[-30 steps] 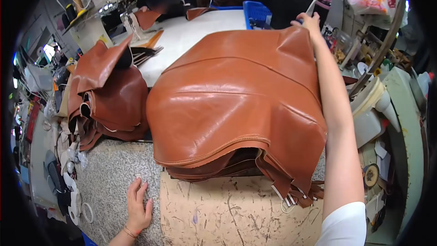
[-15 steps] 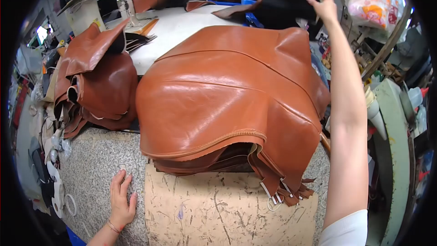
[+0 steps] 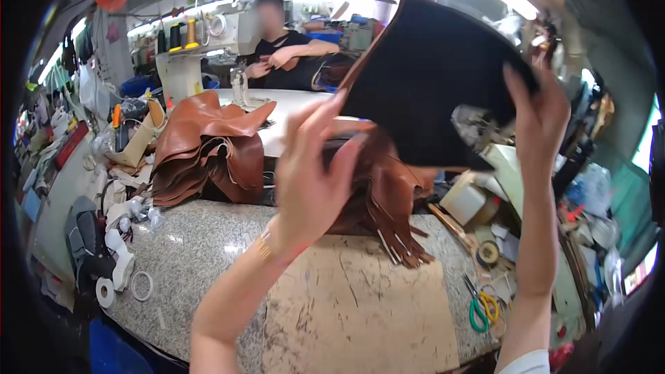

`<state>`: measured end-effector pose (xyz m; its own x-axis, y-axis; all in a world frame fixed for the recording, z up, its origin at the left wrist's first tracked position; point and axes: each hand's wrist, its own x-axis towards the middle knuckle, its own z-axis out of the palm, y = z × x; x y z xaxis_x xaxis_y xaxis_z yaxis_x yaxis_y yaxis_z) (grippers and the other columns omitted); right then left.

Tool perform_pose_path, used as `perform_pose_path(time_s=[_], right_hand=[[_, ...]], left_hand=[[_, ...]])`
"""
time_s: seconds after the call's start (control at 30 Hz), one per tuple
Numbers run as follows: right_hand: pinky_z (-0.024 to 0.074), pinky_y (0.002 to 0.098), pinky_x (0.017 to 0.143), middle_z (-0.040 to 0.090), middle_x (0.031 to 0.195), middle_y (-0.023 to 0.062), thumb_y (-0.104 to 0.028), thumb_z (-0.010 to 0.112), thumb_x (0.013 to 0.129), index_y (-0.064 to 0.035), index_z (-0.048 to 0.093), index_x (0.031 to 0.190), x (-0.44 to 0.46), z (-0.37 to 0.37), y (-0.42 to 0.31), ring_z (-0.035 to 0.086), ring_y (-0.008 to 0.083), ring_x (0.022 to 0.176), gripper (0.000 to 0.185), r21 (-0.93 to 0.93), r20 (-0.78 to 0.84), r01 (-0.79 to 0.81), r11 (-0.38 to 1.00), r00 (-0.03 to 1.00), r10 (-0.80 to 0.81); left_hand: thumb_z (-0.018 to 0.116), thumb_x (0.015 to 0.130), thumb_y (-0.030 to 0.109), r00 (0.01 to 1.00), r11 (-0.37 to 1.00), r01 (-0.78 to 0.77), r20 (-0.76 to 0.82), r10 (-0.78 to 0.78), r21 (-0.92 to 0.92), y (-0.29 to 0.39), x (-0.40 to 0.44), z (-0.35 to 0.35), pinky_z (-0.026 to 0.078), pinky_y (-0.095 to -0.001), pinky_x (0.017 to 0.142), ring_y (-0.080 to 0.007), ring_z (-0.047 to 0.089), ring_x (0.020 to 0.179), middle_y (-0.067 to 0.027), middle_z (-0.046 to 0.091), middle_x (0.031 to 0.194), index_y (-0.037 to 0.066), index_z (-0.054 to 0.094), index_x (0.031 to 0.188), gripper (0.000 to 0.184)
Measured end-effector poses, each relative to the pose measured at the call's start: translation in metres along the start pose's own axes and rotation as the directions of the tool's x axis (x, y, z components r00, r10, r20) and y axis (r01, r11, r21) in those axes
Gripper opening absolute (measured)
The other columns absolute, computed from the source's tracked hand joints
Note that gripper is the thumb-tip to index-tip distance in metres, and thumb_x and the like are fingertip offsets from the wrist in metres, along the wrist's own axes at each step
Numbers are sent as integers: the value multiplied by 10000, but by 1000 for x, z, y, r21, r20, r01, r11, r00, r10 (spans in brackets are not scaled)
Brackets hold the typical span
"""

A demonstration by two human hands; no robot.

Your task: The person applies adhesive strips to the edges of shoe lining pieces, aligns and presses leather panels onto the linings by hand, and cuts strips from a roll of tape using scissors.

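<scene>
A large leather panel (image 3: 429,76), its black underside towards me, hangs raised above the table. My right hand (image 3: 537,114) grips its right edge, fingers blurred. My left hand (image 3: 312,173) is raised at the panel's lower left, thumb and fingers apart; whether the fingertips touch the panel cannot be made out. Below and behind my left hand lies a pile of brown leather pieces (image 3: 395,197) with strips hanging at its front. Another folded stack of brown leather (image 3: 208,131) sits to the left.
A scratched tan board (image 3: 360,305) lies on the speckled table (image 3: 187,249). Green- and yellow-handled scissors (image 3: 481,308), a tape roll (image 3: 487,253) and a white ring (image 3: 142,285) lie around it. A co-worker (image 3: 284,48) is beyond the sewing machine (image 3: 239,83).
My right hand has lifted the dark-backed panel up and nearer. My left hand has risen from the table towards it. The view has tilted up, and the co-worker's hands are away from the panel.
</scene>
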<state>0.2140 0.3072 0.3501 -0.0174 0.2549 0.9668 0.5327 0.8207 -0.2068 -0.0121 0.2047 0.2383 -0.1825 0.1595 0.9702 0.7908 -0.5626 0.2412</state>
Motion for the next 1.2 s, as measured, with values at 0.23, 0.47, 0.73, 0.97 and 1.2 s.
perform_pose_path(time_s=[0.23, 0.47, 0.73, 0.97, 1.2], right_hand=[[512, 244, 767, 683, 979, 47, 56, 632, 858, -2, 639, 1066, -160, -149, -48, 640, 111, 874, 216, 712, 398, -604, 357, 767, 503], [534, 276, 786, 695, 1015, 80, 15, 641, 866, -17, 659, 1027, -257, -201, -35, 667, 140, 877, 165, 642, 509, -763, 73, 495, 704], [358, 452, 1007, 564, 1243, 134, -119, 836, 622, -98, 390, 1382, -138, -234, -62, 505, 332, 1195, 881, -452, 468, 40, 891, 861, 199], [453, 267, 727, 633, 754, 64, -114, 716, 806, -22, 632, 916, -12, -224, -80, 583, 108, 738, 166, 35, 560, 291, 956, 787, -260], [421, 204, 696, 590, 733, -23, -134, 679, 869, -13, 614, 856, 32, -266, -92, 541, 46, 740, 139, -25, 681, 94, 995, 730, -52]], left_hand=[[749, 784, 138, 912, 983, 181, 375, -165, -7, 87, -32, 17, 463, -351, 764, -266, 567, 853, -132, 588, 870, -13, 627, 975, 272], [776, 718, 58, 818, 957, 284, 537, -206, -65, 121, -120, 17, 454, -351, 659, -231, 555, 714, -97, 570, 793, 0, 576, 820, 232], [584, 707, 7, 893, 942, -254, 321, 315, -218, 173, -88, 36, 473, -366, 731, -259, 573, 837, -73, 559, 926, 73, 545, 940, 246], [777, 733, 67, 904, 902, -420, 40, 425, -100, 205, 19, 13, 485, -304, 540, -164, 604, 629, -71, 610, 844, 42, 588, 980, 312], [853, 678, 239, 919, 971, -38, 373, 128, -238, 168, -20, -13, 520, -336, 679, -214, 619, 730, -87, 633, 848, 51, 533, 1120, 578]])
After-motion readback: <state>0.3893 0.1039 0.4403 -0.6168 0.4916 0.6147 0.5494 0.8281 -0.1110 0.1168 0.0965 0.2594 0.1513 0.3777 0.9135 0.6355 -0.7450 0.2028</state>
